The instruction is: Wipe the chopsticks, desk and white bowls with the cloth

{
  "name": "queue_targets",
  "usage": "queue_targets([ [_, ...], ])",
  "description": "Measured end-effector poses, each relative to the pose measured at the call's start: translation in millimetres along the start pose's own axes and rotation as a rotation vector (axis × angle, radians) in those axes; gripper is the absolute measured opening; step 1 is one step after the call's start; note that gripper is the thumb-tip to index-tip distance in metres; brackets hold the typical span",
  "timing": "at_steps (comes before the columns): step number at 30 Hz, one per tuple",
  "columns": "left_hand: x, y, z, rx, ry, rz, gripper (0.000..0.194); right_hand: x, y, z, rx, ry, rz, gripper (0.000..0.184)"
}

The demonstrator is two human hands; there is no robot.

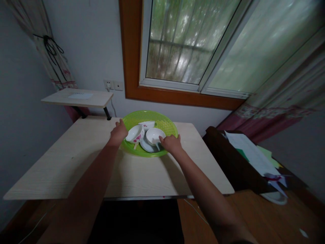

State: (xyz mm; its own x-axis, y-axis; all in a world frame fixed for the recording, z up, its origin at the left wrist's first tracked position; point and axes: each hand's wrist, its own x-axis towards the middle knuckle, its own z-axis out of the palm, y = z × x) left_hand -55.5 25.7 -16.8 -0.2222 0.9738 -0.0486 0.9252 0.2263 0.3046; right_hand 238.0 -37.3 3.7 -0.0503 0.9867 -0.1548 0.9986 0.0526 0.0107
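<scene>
A round lime-green plastic basin (166, 124) is near the far side of the light wooden desk. My left hand (118, 132) grips its left rim. At the right rim, my right hand (171, 143) is closed on the edge, its fingertips reaching in beside a small white bowl (155, 135). A spoon (157, 146) leans there, its far end in the bowl. To the left sits a flower-patterned bowl (135, 135), tilted, with a pale stick-like piece (135, 145) below it. Behind them is another flowered bowl (147, 125). A white plate (147, 147) lies beneath the small bowl.
The desk (142, 179) has a raised shelf (77, 97) with a paper label at its back left. Beyond it are wall sockets (113, 85) with a cord. A window (182, 44) fills the back. On the right, papers (254, 156) lie on a dark brown piece of furniture (228, 162).
</scene>
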Motion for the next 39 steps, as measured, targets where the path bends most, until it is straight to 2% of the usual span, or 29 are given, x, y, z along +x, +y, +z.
queue_targets([
  [3, 2, 4, -1.8, 0.015, -0.006, -0.083, 0.086, -5, 15, -11, -0.025, -0.111, -0.085, 0.075],
  [6, 3, 6, -3.2, 0.044, -0.002, -0.078, 0.079, -7, 33, -23, -0.029, -0.228, -0.235, 0.074],
  [8, 3, 6, -2.7, 0.056, -0.002, -0.062, 0.078, -3, 41, -30, -0.048, -0.263, -0.285, 0.07],
  [12, 4, 3, 0.6, 0.059, 0.014, -0.03, 0.081, 22, 49, -38, -0.169, -0.255, -0.256, 0.058],
  [15, 5, 0, 2.8, 0.055, 0.019, -0.021, 0.081, 47, 52, -36, -0.259, -0.229, -0.27, 0.047],
  [20, 5, 0, 3.3, 0.057, 0.015, -0.023, 0.082, 71, 62, -17, -0.319, -0.049, -0.396, 0.043],
  [22, 4, 1, 2.5, 0.057, 0.02, -0.026, 0.081, 71, 65, -12, -0.317, -0.025, -0.415, 0.041],
  [24, 2, 3, 1.2, 0.055, 0.026, -0.029, 0.079, 64, 65, -11, -0.314, -0.054, -0.439, 0.038],
  [29, -1, 7, -2.7, 0.051, 0.011, -0.043, 0.079, 31, 56, -26, -0.215, -0.227, -0.389, 0.036],
  [32, -2, 8, -3.8, 0.059, -0.002, -0.042, 0.079, 18, 53, -42, -0.075, -0.344, -0.439, 0.039],
  [36, -2, 6, -3.3, 0.06, 0.006, -0.028, 0.081, 23, 57, -58, 0.089, -0.511, -0.486, 0.044],
  [39, -2, 6, -3.3, 0.061, 0.009, -0.022, 0.08, 39, 61, -61, -0.035, -0.447, -0.417, 0.043],
])
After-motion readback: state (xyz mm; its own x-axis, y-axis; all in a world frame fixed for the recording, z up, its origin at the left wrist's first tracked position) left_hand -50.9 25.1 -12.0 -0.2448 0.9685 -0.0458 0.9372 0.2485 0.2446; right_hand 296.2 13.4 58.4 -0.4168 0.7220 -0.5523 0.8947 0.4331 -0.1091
